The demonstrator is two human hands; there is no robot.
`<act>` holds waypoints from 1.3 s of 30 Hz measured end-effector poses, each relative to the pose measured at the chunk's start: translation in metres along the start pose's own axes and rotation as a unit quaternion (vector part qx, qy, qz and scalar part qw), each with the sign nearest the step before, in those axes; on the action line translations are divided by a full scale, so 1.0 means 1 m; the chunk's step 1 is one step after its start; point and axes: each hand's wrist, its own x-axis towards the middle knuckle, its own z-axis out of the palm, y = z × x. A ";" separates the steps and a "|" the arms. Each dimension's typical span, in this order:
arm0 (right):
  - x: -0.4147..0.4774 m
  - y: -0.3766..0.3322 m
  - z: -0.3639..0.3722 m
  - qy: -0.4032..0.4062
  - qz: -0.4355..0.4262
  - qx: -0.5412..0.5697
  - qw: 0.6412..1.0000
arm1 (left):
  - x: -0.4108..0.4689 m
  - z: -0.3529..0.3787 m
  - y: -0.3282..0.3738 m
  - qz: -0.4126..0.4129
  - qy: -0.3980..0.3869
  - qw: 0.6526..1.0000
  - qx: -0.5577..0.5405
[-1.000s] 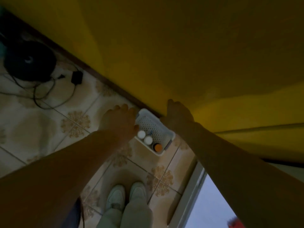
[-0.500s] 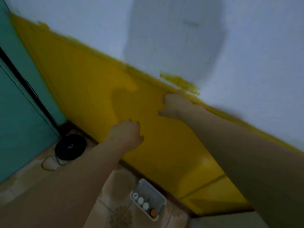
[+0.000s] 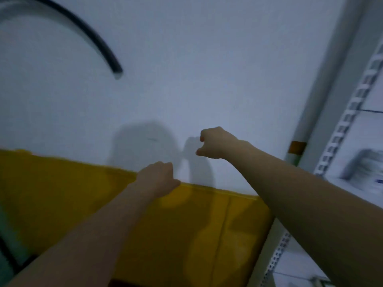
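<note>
I face a wall that is yellow below and white above. My left hand is raised at the line where the two colours meet, its back toward me and its fingers curled away from view. Higher and to the right, my right hand is up in front of the white part, fingers curled into a loose fist. Nothing shows in either hand. Both hands cast shadows on the wall.
A black curved cable hangs at the upper left. On the right a white perforated rail runs up beside a grey frame bearing a small orange patch. Blurred white objects sit further right. A teal surface shows at the lower left.
The view swung up from the tiled floor to the wall. The white basket and my shoes left the frame. Both hands rose from the yellow part toward the white part.
</note>
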 end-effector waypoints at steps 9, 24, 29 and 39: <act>-0.189 0.135 -0.106 0.080 0.184 -0.067 0.977 | -0.063 -0.048 0.217 0.238 0.013 0.968 -0.081; -0.645 0.405 -0.224 0.142 0.511 -0.138 0.837 | -0.312 -0.018 0.681 0.544 -0.066 0.829 -0.113; -0.749 0.483 -0.228 0.131 0.585 -0.118 0.792 | -0.369 0.006 0.796 0.590 -0.075 0.798 -0.096; -0.801 0.667 -0.237 0.131 0.601 -0.119 0.779 | -0.354 0.050 0.984 0.596 -0.044 0.797 -0.089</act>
